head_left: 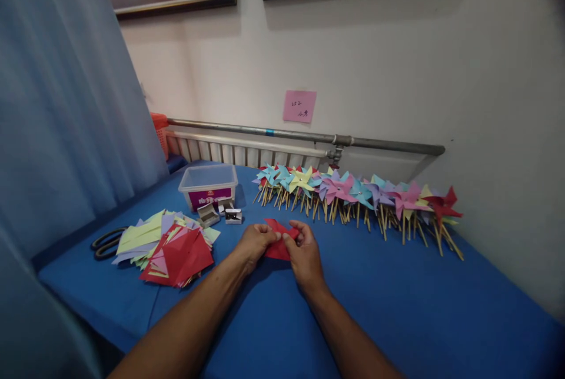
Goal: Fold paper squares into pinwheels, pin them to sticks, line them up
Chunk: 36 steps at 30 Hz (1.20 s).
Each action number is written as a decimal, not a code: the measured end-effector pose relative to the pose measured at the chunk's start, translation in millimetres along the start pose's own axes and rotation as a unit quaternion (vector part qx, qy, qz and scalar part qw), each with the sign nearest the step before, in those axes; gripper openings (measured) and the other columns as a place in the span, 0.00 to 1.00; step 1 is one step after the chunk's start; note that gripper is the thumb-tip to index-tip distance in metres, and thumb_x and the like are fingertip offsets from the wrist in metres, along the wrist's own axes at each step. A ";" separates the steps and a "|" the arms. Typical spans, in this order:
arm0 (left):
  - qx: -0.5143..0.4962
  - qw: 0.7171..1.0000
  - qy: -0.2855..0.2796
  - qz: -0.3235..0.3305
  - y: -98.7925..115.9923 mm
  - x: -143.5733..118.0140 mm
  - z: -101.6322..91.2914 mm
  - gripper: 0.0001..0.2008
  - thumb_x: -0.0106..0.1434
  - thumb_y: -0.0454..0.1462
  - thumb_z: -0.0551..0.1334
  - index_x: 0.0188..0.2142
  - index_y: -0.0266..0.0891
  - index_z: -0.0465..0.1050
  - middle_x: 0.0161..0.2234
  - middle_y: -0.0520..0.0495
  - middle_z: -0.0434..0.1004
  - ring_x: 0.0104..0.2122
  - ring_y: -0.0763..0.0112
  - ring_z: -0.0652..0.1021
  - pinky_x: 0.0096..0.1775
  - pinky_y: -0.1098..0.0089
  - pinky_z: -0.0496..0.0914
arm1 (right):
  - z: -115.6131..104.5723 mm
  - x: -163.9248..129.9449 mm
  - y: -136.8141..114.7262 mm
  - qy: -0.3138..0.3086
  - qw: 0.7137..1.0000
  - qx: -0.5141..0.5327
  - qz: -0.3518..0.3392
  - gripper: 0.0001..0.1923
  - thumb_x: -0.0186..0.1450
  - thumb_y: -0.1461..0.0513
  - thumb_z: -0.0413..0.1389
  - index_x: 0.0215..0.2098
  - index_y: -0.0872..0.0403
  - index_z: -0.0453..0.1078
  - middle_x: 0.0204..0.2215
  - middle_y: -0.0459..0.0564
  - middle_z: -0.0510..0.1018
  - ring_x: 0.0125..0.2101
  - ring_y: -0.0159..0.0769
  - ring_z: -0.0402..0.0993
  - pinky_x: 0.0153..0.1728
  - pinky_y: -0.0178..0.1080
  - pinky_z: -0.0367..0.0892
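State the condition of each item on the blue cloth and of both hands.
Red paper: held, not flat
Left hand: pinching the red paper
Right hand: pinching the red paper
Paper pile: loose, overlapping
Scissors: partly hidden; open or shut unclear
Plastic tub: upright, open
Small boxes: open
Pinwheels: assembled, gathered in a long row

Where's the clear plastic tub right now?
In the head view, the clear plastic tub sits left of centre on the blue surface, just behind the small boxes.

The single head-worn camera looked forward and down at close range over the flat blue cloth-covered table (379, 314), and faced the plain off-white wall (375, 67) that stood behind the table's far edge.
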<state>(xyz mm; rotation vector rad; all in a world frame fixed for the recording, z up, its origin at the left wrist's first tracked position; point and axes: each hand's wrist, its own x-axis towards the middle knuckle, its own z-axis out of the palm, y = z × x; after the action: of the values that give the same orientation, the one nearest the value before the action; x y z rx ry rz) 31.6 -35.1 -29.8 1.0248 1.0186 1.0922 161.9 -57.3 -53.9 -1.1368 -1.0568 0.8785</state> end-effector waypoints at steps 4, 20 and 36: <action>0.011 1.000 0.025 -0.010 1.0 -0.4 1.7 0.20 0.37 0.40 0.77 0.20 0.38 0.66 0.17 0.56 0.67 0.18 0.80 0.63 0.23 0.74 0.53 | 0.3 0.4 -0.5 0.000 1.000 -0.003 -0.005 0.22 0.56 0.53 0.62 0.48 0.50 0.69 0.23 0.39 0.70 0.23 0.34 0.66 0.25 0.37 0.63; 0.040 0.999 0.025 0.015 6.6 -3.8 6.6 0.16 0.39 0.39 0.73 0.17 0.39 0.65 0.14 0.57 0.63 0.17 0.80 0.60 0.22 0.74 0.51 | -0.7 1.4 -2.3 -0.011 0.993 0.102 0.060 0.22 0.51 0.55 0.68 0.42 0.52 0.73 0.31 0.46 0.82 0.32 0.41 0.78 0.35 0.41 0.72; -0.019 0.999 -0.047 -0.018 13.5 -6.5 -1.9 0.12 0.39 0.39 0.73 0.19 0.37 0.72 0.18 0.51 0.72 0.20 0.75 0.68 0.27 0.72 0.61 | -10.2 6.5 -10.7 -0.053 0.995 0.066 0.058 0.17 0.49 0.56 0.67 0.34 0.52 0.71 0.26 0.44 0.80 0.26 0.37 0.75 0.29 0.39 0.70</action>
<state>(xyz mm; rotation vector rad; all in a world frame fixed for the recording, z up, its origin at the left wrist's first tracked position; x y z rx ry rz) 26.2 -39.2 -16.3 1.0135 0.9333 1.0211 173.7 -56.2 -43.0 -1.0576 -1.0102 1.0964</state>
